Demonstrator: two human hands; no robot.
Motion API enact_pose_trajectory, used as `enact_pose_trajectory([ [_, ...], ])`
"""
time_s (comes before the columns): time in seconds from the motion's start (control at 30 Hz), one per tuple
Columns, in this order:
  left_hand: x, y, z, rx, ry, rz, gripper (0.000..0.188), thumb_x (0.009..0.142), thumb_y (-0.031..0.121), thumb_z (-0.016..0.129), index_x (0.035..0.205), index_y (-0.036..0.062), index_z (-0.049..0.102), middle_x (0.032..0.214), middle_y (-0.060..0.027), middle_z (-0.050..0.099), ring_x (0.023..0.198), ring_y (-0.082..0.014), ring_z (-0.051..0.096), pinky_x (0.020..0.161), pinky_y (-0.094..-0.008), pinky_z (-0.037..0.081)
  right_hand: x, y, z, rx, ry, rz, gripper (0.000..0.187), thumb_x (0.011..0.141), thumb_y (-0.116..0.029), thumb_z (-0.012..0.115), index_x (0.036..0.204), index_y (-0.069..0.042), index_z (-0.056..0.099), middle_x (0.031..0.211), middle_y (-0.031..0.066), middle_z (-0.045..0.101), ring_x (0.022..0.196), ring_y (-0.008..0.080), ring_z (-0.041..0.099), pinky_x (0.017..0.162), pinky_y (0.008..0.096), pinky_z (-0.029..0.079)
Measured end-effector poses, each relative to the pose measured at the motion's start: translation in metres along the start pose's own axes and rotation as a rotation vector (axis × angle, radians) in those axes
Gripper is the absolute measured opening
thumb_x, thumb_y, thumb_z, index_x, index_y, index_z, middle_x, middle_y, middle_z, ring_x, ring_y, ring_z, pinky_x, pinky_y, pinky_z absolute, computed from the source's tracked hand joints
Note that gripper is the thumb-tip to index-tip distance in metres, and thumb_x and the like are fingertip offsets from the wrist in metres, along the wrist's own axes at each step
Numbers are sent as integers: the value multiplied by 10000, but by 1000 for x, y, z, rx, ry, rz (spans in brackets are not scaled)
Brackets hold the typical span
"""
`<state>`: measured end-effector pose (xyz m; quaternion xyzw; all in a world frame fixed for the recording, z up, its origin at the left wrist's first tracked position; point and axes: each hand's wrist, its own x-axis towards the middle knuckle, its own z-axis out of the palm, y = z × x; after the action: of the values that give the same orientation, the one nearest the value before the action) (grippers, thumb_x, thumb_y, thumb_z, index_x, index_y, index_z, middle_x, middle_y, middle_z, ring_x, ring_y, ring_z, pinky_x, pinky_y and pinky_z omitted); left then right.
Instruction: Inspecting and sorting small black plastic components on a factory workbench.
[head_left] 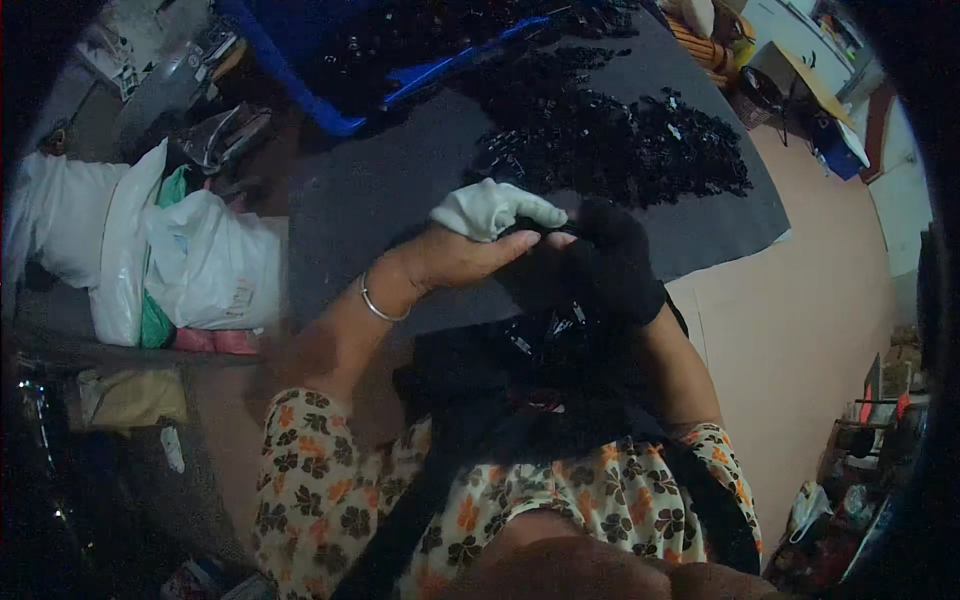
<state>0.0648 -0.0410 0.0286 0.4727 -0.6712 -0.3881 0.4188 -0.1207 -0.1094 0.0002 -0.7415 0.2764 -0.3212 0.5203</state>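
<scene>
My left hand [487,212] wears a white glove that leaves the thumb bare, and a bangle circles its wrist. Its fingers curl toward the thumb around something small and dark that I cannot make out. Against its fingertips comes my right hand [615,258], in a black glove with a bare fingertip showing, closed at the same spot. Both hands meet above the near edge of a dark grey work surface [380,210]. Beyond them spreads a heap of small black parts [620,145]. Below, a black apron [480,365] over my lap bears a few small shiny pieces.
A blue crate [335,118] with more dark parts stands at the far left of the surface. White plastic bags [215,260] sit on the left. Pale floor [800,290] runs along the right, with a dark basket [760,88] at the far right and cluttered shelving [860,440] nearer.
</scene>
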Motion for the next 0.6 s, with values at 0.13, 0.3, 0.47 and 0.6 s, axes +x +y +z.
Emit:
enact_pose_trajectory([
  [0.13,14,-24,-17,41,31,154,276,813,159,612,1060,39,585,1079,-110,577,976,-183,542,819,-307,467,-18,-2,-24,-106,-95,176,238,725,-138,698,897,0,609,790,57,600,738,162,571,676,306,462],
  [0.3,53,-56,-73,958,318,210,315,781,43,537,1091,85,576,1094,-120,576,987,-273,556,886,-344,434,-26,5,-54,-660,-105,-167,289,758,-241,635,939,-21,588,857,162,603,795,295,603,688,375,471],
  [0.47,110,-82,-86,906,118,-44,383,735,-22,511,1073,136,597,1086,-119,583,985,-302,552,859,-355,445,9,12,-65,-968,200,-252,261,811,-179,530,1039,-56,562,908,161,591,823,319,585,703,403,466],
  [0.6,119,-97,-77,1028,38,-106,323,743,75,574,1061,126,595,1075,-122,581,980,-313,546,852,-367,442,24,26,-59,-805,210,-393,254,785,-140,521,1022,-64,568,927,154,589,852,332,575,724,411,458],
])
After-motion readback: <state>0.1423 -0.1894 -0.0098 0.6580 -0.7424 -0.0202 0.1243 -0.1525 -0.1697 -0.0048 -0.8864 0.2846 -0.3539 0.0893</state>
